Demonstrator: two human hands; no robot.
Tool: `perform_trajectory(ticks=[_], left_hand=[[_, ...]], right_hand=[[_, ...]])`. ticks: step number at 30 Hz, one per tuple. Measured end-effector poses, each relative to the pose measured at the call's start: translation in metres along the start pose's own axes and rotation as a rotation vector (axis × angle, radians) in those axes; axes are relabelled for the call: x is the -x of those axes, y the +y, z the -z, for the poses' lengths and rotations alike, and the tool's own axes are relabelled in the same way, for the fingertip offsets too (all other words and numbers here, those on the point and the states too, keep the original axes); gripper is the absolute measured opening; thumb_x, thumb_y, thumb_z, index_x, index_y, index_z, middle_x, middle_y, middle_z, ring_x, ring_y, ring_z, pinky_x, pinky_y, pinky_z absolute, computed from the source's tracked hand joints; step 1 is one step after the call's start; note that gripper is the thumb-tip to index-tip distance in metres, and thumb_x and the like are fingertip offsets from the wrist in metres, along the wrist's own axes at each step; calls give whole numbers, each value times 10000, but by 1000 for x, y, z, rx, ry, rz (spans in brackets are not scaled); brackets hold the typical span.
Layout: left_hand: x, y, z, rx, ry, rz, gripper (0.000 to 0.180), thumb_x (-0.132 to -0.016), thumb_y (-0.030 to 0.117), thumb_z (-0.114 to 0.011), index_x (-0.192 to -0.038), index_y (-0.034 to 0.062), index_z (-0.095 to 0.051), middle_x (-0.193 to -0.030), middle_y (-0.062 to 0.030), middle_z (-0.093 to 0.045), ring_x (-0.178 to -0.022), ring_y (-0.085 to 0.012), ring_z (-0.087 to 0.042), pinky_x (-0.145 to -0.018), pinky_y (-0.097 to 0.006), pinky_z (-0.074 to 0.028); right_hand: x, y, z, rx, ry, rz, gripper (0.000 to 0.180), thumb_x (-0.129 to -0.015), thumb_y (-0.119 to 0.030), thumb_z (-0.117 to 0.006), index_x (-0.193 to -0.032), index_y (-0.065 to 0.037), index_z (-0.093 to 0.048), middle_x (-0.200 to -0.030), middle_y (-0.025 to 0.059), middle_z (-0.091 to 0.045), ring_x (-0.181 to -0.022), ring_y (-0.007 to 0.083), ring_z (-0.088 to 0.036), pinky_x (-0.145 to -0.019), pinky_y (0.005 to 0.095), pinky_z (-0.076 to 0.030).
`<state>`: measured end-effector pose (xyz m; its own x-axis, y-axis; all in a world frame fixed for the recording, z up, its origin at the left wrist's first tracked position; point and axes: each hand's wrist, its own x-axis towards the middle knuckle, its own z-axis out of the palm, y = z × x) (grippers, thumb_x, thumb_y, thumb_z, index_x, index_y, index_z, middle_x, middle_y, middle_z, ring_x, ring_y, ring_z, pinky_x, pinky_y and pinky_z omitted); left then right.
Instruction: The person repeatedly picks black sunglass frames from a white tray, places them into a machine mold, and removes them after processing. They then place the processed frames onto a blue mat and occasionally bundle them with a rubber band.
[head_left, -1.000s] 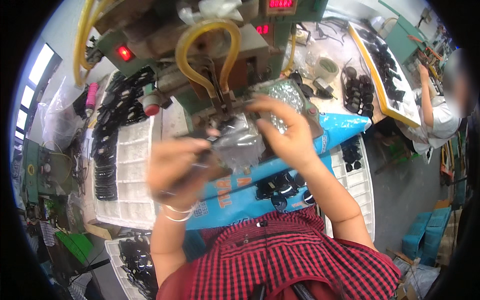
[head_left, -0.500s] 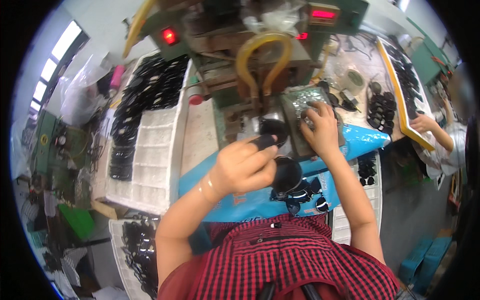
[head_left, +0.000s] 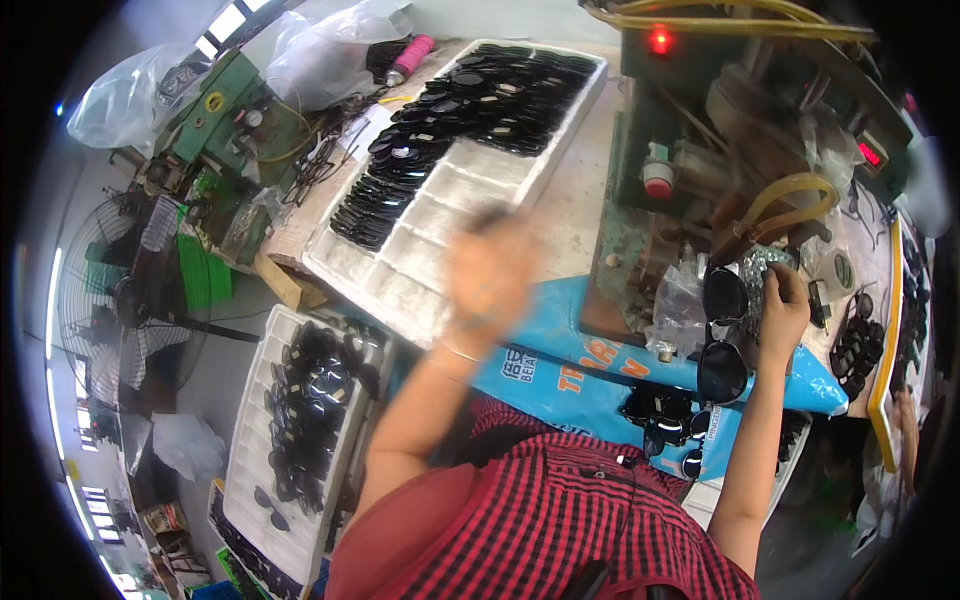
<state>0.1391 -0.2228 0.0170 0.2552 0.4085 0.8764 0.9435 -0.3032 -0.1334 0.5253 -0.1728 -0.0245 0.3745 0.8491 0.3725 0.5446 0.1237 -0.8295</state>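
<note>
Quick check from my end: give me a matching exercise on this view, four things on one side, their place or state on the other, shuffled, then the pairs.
Things:
1. left hand
2. right hand
3. white tray
4. red lamp

Place or state:
A. lit, on top of the green machine
B. on the crinkled silver piece by the machine
C. blurred, raised over the tray
D. partly filled with dark lenses

Pairs: 1-C, 2-B, 3-D, 4-A
</note>
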Motion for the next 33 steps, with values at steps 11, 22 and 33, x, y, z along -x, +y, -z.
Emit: perform_trajectory(ticks=[11,22,33], left_hand=[[111,-246,35,-76,-597,218,219,-715,-15,-663,-918,62,-682,-1273,-154,-620,-1096,-390,-560,-960,-455,-447],[-5,-73,-24,645,-105,687,205,-1020,124,-543,-1174,-9,-524,-967,-55,-618,-879,-118,-585,-773,-260,-492],[-119,58,-16,1577,270,408,390,-925,-32,-616,-1276,-11,-448,-1093,-152,-641,-909,-242,-691,-862,-386,-566]], right_hand=[[1,-5,16,108,15,-19,171,-870,-106,-699,-994,11,-721,-913,93,-732,-849,145,-676,-797,273,-515],[13,-111,6,-299,-221,38,327,-807,-63,-714,-1114,29,-650,-956,105,-719,-914,176,-664,-839,306,-504],[28,-129,-16,-515,-224,-74,614,-768,-79,-756,-1314,32,-499,-918,79,-719,-892,114,-639,-843,263,-492]])
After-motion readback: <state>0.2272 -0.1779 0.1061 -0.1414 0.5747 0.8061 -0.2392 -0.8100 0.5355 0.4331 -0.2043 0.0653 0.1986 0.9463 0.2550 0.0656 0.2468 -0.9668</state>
